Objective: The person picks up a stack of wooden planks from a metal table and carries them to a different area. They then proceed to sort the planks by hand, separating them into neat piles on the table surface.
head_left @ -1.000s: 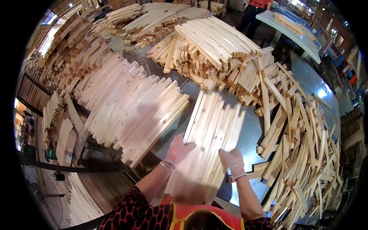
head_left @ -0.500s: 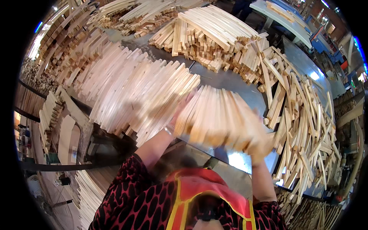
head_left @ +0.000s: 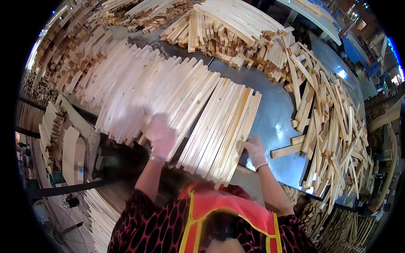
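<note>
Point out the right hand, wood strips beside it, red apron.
Right hand [head_left: 256, 153], head view: back of the hand.
Wood strips [head_left: 220, 130], head view: mid-batch top faces.
Red apron [head_left: 249, 209], head view: plain red cloth.

The slats [head_left: 219, 128] are pale cream, the apron [head_left: 251, 213] yellow-edged red, the sleeves [head_left: 134, 211] black-spotted red, the tabletop [head_left: 274, 111] blue-grey.

I see a red apron [head_left: 253, 214] edged in yellow, black-and-red spotted sleeves [head_left: 134, 216] and thin pale gloves [head_left: 256, 155].
</note>
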Action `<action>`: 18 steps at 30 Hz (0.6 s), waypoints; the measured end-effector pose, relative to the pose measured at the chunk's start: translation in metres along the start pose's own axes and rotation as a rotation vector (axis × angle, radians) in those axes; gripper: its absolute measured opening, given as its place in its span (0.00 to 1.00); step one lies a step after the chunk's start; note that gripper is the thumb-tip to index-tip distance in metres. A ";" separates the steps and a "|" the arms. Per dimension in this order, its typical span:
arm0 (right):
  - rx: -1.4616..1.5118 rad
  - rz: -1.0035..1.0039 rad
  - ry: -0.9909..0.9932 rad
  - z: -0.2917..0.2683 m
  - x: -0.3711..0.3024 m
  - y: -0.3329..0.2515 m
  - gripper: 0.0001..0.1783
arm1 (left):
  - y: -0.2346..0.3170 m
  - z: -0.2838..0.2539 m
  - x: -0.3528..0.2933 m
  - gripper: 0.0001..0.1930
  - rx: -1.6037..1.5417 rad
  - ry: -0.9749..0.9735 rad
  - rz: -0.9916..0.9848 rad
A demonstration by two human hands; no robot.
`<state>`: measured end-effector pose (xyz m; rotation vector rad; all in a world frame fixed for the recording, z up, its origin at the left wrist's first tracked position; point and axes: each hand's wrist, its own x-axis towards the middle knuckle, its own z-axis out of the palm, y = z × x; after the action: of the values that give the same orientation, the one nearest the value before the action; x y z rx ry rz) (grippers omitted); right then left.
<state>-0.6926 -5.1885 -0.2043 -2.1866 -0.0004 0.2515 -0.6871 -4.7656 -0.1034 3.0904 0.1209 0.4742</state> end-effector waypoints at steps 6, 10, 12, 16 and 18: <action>0.874 0.279 -0.208 -0.030 -0.008 -0.107 0.50 | -0.099 0.082 -0.106 0.22 -1.272 0.301 -1.364; 0.486 0.286 -0.228 -0.026 0.011 -0.058 0.52 | -0.057 0.085 -0.112 0.19 -1.604 0.164 -1.582; 0.285 0.297 -0.094 -0.029 0.019 -0.048 0.53 | -0.023 0.060 -0.135 0.19 -1.778 -0.025 -1.424; 0.398 0.334 -0.080 -0.076 0.038 -0.021 0.56 | -0.011 0.056 -0.161 0.20 -1.014 -0.921 -0.642; 0.288 0.362 -0.104 -0.107 0.047 -0.024 0.56 | 0.033 0.020 -0.109 0.23 -1.221 -0.810 -0.570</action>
<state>-0.6252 -5.2555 -0.1325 -1.8736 0.3550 0.5354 -0.7821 -4.8072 -0.1543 1.7152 0.4523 -0.5407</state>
